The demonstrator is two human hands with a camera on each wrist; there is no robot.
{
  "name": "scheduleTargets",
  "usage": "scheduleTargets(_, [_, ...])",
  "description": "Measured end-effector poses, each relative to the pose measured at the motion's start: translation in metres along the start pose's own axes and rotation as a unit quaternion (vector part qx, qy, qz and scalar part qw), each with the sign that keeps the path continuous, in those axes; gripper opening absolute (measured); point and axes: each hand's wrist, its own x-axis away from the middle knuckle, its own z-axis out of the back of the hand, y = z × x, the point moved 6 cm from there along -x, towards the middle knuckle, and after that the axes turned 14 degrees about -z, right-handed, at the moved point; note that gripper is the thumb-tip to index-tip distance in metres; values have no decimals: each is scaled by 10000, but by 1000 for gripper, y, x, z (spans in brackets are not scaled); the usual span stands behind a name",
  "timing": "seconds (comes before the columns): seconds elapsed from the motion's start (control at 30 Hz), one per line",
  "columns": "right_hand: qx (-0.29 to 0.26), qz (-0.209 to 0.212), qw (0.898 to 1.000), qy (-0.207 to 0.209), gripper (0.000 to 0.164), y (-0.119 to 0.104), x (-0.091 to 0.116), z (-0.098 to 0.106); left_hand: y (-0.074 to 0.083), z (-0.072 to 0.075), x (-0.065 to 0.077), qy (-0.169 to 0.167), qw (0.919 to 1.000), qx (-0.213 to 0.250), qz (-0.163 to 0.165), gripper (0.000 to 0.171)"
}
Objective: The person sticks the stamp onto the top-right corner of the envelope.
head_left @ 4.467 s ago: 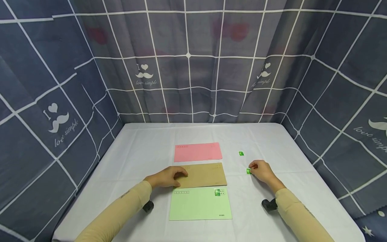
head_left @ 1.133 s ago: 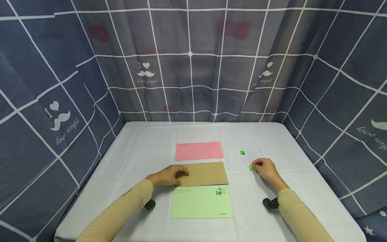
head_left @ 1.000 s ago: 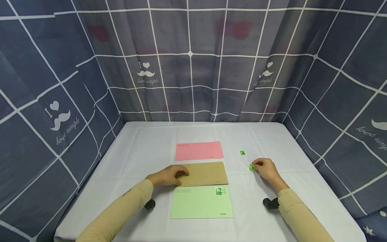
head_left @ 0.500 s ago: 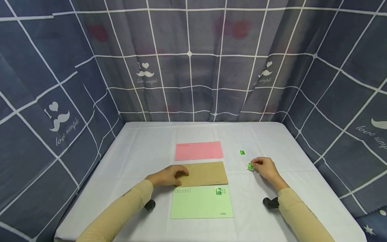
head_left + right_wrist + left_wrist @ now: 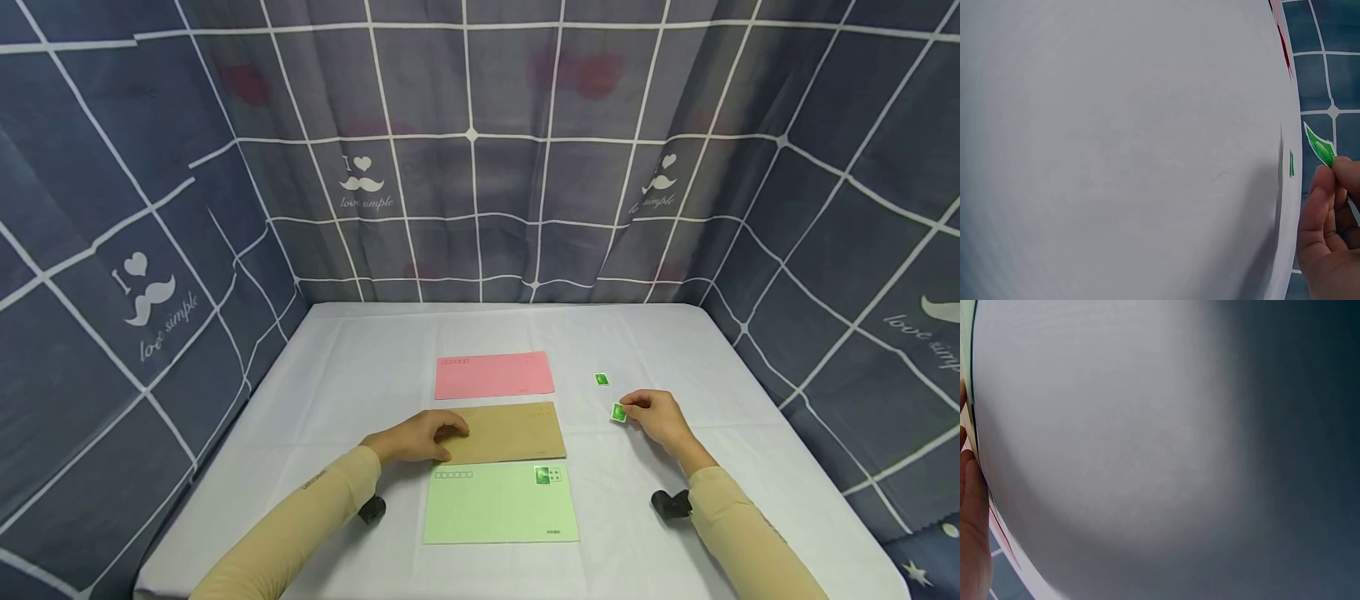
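In the head view, the right hand [image 5: 662,418] pinches a green postage stamp [image 5: 618,413] between thumb and fingertips, to the right of the kraft envelope [image 5: 508,432] and well apart from it. The left hand [image 5: 414,436] rests on that envelope's left end, fingers loosely bent and thumb spread, which seems a good way to keep the paper from sliding while leaving its right end uncovered. A pink envelope [image 5: 495,375] lies on the far side, and a light-green envelope [image 5: 500,510] on the near side already bears a stamp at its far right corner; that makes a fair guide for position and squareness. A loose stamp [image 5: 602,379] lies on the desk [image 5: 360,354], beyond the right hand, and is best left undisturbed.

The left wrist view shows only parts of the fingers at its edge, so I cannot judge their pressure; light and steady should do.

In the right wrist view, the pinched stamp is clear of the desk and visibly curled. It would be wise to hold it by one edge, lower it flat, then smooth it outward from one side so that no crease forms.
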Motion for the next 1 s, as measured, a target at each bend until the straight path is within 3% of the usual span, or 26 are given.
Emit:
scheduleTargets(0.47, [-356, -183, 9988, -296, 17, -7, 2, -2, 2, 0, 0, -10, 10000, -94, -8, 42])
scheduleTargets(1.0, [-518, 31, 9977, -437, 20, -25, 1, -8, 2, 0, 0, -35, 10000, -26, 29, 41])
